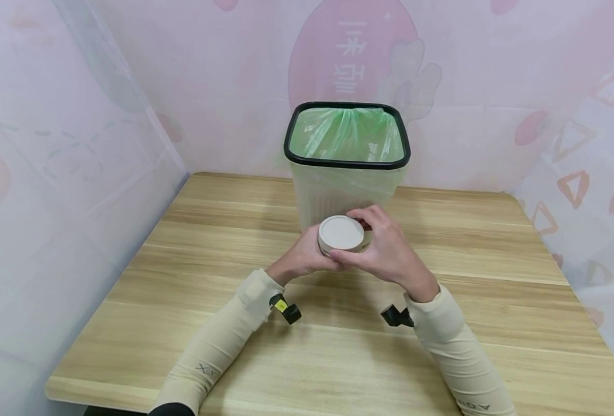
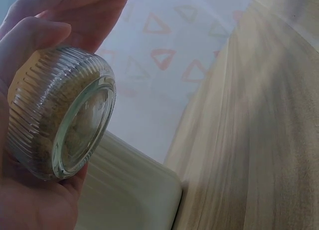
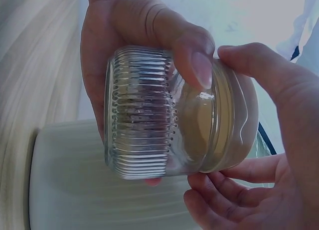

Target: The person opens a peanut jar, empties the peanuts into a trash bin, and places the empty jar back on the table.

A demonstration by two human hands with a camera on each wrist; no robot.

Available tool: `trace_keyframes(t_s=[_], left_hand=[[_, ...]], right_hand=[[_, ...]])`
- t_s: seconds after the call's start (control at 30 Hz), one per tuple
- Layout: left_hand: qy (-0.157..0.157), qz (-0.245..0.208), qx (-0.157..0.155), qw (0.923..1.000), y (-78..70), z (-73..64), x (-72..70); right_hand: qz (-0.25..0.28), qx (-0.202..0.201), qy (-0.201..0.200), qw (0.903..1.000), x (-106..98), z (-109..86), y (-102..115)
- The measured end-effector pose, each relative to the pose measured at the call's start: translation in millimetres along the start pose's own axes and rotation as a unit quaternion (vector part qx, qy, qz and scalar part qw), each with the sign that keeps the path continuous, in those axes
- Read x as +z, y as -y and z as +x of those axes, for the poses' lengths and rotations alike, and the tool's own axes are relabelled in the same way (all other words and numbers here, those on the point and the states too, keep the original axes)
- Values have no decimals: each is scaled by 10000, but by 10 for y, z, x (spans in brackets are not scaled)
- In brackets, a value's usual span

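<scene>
A ribbed glass jar with a pale beige lid is held up over the table, in front of the bin. My left hand grips the glass body, its thumb lying along the side in the right wrist view. The fingers and thumb of my right hand curl round the lid from the other side. Brownish contents show through the ribbed glass in the left wrist view, where the jar's round base is turned to the camera. The lid sits on the jar's mouth.
A whitish bin with a black rim stands toward the back of the wooden table, just beyond the hands. Green plastic bag lines it. Printed cloth walls enclose the table's back and sides.
</scene>
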State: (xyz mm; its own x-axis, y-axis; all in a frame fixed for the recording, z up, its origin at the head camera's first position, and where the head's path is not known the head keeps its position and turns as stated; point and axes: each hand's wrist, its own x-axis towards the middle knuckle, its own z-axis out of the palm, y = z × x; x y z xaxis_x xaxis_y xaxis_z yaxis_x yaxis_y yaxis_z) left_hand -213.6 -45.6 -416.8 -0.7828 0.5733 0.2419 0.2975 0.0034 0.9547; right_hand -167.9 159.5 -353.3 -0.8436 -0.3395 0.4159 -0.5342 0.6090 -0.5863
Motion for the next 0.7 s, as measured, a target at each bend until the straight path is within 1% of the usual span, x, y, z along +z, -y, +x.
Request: trace_keyframes(t_s=[0.3, 0.53, 0.7], left_hand=[[-41, 191, 37, 9998, -5, -1, 14], [24, 106, 94, 9999, 9, -2, 9], [74, -1, 7, 10000, 2, 9, 2]], right_hand=[[91, 95, 17, 9999, -16, -5, 3], [110, 23, -91, 9999, -31, -6, 2], [206, 15, -128, 9997, -59, -6, -6]])
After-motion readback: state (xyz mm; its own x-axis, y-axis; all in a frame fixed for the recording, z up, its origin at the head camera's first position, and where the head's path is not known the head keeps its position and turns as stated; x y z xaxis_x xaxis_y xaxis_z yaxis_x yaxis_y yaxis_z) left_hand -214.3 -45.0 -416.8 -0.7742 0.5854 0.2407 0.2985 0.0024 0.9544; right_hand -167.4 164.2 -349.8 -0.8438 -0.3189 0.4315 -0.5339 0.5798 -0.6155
